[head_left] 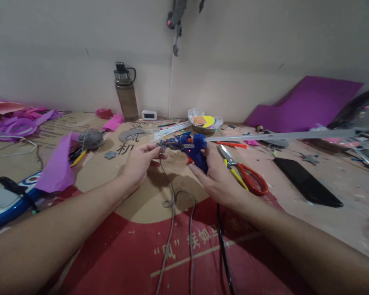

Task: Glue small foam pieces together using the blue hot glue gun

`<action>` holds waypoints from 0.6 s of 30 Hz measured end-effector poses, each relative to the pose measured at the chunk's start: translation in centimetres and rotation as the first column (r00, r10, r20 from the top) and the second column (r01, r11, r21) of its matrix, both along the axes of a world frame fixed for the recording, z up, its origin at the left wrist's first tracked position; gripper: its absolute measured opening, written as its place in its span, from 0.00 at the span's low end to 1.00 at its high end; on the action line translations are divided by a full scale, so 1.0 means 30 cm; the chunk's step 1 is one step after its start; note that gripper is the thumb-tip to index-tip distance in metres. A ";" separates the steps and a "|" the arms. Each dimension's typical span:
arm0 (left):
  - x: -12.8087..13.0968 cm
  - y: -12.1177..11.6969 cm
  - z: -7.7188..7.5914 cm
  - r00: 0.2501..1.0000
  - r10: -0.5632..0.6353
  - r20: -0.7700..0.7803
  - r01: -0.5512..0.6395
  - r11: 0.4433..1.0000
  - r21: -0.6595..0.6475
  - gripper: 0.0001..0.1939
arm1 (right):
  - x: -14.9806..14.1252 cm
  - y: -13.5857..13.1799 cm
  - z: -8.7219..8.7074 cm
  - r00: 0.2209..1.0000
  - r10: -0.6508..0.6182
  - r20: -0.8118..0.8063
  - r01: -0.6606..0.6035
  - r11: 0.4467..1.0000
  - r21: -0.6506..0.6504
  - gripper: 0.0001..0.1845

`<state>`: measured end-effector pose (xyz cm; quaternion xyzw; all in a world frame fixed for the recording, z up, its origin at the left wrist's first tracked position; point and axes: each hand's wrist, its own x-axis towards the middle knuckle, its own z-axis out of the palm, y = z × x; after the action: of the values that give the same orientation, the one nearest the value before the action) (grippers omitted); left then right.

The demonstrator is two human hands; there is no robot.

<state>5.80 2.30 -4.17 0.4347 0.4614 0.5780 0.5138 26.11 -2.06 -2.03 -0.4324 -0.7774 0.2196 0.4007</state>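
My right hand (pixel 217 174) is wrapped round the handle of a blue hot glue gun (pixel 198 143), which points left. A long clear glue stick (pixel 264 136) sticks out of its back end, and a black cord (pixel 222 246) runs down from below. Between thumb and fingers, my left hand (pixel 143 162) pinches a small grey piece (pixel 162 144) at the gun's nozzle; whether the two touch I cannot tell. Grey yarn (pixel 173 205) hangs from that piece and trails toward me over the cardboard (pixel 135 209).
Red-handled scissors (pixel 252 178) and a black phone (pixel 307 182) lie to the right. A bottle (pixel 126 94) and a small white clock (pixel 149 115) stand by the wall. Left are a yarn ball (pixel 91 139) and purple sheets (pixel 57 164). Glue sticks (pixel 172 130) lie at the back.
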 end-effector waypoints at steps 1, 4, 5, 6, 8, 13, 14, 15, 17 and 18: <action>0.000 0.000 0.000 1.000 0.002 0.004 -0.002 1.000 -0.005 0.13 | 0.000 -0.001 0.000 1.000 0.001 0.003 -0.001 1.000 0.002 0.24; 0.001 0.000 -0.001 1.000 -0.008 0.022 0.008 1.000 -0.001 0.15 | 0.000 -0.001 0.002 1.000 -0.009 0.017 0.009 1.000 0.010 0.22; 0.001 0.001 -0.002 1.000 -0.014 0.027 0.014 1.000 0.008 0.15 | 0.000 -0.001 0.002 1.000 -0.014 0.021 0.014 1.000 0.013 0.22; 0.001 0.001 -0.002 0.999 -0.017 0.032 0.016 1.000 0.016 0.15 | 0.000 -0.001 0.003 1.000 -0.017 0.020 0.016 1.000 0.018 0.22; 0.000 0.003 -0.004 0.999 -0.014 0.040 0.013 1.000 0.024 0.14 | 0.000 0.001 0.003 1.000 -0.017 0.018 0.017 0.999 0.028 0.22; 0.001 0.007 -0.004 0.998 -0.017 0.068 0.015 0.999 0.032 0.12 | 0.000 0.001 0.001 0.999 -0.020 0.032 0.019 0.999 0.032 0.22; 0.001 0.008 -0.004 0.997 -0.021 0.069 0.018 0.999 0.032 0.11 | -0.001 0.000 0.001 0.999 -0.016 0.032 0.015 0.999 0.038 0.22; 0.002 0.008 -0.004 0.997 -0.024 0.067 0.022 0.999 0.031 0.11 | -0.001 -0.001 0.001 0.999 -0.014 0.032 0.013 0.999 0.043 0.21; 0.003 0.008 -0.003 0.998 -0.031 0.059 0.030 0.999 0.029 0.11 | -0.002 -0.004 0.001 0.999 -0.015 0.035 0.014 0.999 0.045 0.20; 0.003 0.007 -0.003 0.998 -0.034 0.055 0.033 0.999 0.027 0.11 | -0.003 -0.005 0.001 0.999 -0.017 0.038 0.016 0.999 0.046 0.19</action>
<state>5.90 2.53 -4.26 0.4328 0.4324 0.5870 0.5302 26.02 -2.21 -1.99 -0.4337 -0.7860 0.1903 0.3973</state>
